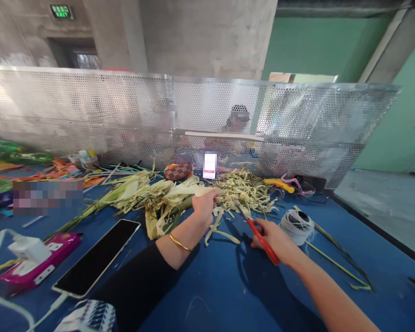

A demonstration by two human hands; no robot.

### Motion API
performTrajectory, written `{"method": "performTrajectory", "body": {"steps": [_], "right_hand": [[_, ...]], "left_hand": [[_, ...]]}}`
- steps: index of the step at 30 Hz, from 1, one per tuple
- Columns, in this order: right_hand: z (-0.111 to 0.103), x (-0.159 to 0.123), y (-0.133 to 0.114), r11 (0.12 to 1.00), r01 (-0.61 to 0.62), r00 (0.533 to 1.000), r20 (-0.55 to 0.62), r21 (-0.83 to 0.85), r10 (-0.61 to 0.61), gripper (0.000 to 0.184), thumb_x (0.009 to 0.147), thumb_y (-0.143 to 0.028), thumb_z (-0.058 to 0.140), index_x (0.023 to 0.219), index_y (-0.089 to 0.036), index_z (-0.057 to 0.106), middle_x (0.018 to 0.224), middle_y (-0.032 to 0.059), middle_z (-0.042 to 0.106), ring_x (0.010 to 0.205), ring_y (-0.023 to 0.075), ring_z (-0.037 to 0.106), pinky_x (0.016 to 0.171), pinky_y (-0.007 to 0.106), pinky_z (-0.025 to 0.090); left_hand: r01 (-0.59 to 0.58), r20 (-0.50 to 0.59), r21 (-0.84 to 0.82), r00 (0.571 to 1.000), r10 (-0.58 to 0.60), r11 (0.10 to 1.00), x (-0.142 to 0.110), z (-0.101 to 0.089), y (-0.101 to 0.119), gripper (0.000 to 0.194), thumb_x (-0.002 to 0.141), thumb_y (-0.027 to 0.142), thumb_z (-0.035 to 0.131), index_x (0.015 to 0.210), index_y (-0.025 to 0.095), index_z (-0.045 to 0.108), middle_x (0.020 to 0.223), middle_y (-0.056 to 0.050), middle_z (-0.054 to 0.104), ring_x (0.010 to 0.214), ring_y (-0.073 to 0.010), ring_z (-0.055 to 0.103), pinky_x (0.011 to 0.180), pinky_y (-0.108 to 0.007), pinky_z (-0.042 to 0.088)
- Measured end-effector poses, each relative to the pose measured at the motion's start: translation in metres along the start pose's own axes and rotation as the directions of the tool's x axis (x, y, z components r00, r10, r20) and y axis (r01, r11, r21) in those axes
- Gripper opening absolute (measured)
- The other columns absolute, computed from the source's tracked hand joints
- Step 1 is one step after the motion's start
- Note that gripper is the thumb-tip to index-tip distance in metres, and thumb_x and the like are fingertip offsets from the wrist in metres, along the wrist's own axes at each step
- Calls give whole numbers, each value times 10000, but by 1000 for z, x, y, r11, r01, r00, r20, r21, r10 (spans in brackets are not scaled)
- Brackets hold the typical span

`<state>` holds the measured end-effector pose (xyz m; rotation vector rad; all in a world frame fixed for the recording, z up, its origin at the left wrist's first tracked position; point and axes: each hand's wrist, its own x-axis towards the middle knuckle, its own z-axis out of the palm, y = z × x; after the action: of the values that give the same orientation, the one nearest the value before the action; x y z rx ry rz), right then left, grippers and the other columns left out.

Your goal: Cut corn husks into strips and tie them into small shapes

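My left hand [204, 206] is closed on a pale piece of corn husk [201, 190], pinched between thumb and fingers above the table. My right hand [270, 237] grips red-handled scissors [263, 240]. Their blades point up and left, toward the pile of shredded husk [247, 190]; I cannot tell whether the blades are apart. Below and between my hands, a few cut husk strips [223, 234] lie on the blue table [207, 286]. Whole dry husks [138, 191] are heaped left of my left hand. Just right of my right hand stands a spool of white twine [297, 227].
A charging phone [98, 256] and a magenta power strip [43, 260] lie at left. Behind the husks are a checkered pouch [178, 171] and a small lit screen [210, 163]. A perforated metal panel [124, 115] edges the table; people sit beyond it. Stalks [339, 263] lie at right.
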<state>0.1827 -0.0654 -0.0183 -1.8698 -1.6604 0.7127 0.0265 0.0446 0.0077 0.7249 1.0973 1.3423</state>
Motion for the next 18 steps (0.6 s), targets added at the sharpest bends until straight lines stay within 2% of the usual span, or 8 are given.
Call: {"method": "performTrajectory", "body": {"steps": [2,3,5,8,12,15,18], "right_hand": [[4,-3,-6,942,5,999,33,337,-17,320,643,-260,572,948,-165,593,651,-8,604,606,182,625,537,267,456],[5,-5,-9,904,11,999,31,428,-27,356,633,-293,591,963,-161,587,646,-20,580,575,171,604,522,270,457],[7,-8,-15,874,5,1000,5,486,-9,431,625,-340,629,1013,-158,582,628,-40,541,487,131,523,460,255,423],[10,-8,-19,890,38,994,-107,453,12,498,622,-418,691,1038,-163,594,670,-29,540,509,110,483,460,239,404],[19,-5,-14,879,203,968,-225,432,-113,495,626,-473,712,1016,-192,596,702,-24,532,606,134,530,556,260,464],[24,-3,-8,907,286,936,-294,309,-195,460,656,-438,717,1035,-204,600,740,-13,570,637,149,553,608,289,486],[26,-3,-5,946,282,911,-354,162,-211,435,688,-433,700,1046,-203,613,793,12,608,697,177,586,667,324,500]], "left_hand": [[16,0,-21,1000,-16,1000,-1,0,2,170,604,169,723,730,117,620,634,-10,625,520,-81,534,445,-181,318],[28,4,-34,1000,-28,999,-2,1,3,164,609,166,723,727,116,621,642,-15,628,521,-79,534,445,-180,320],[59,15,-65,998,-58,996,-3,1,6,139,626,160,717,715,116,619,654,-23,633,529,-79,539,452,-180,331],[105,24,-121,994,-103,987,-5,1,10,101,666,162,700,696,123,613,663,-28,637,547,-76,549,477,-182,354],[134,25,-185,991,-131,974,-6,1,13,102,678,171,709,694,135,614,679,-24,647,574,-78,565,519,-189,379],[144,35,-212,990,-139,967,-8,2,12,112,667,164,718,694,138,612,675,-15,646,577,-78,571,542,-192,395],[166,68,-219,986,-155,961,-13,5,8,81,686,156,692,682,134,614,647,-11,638,565,-82,576,547,-194,407]]}}
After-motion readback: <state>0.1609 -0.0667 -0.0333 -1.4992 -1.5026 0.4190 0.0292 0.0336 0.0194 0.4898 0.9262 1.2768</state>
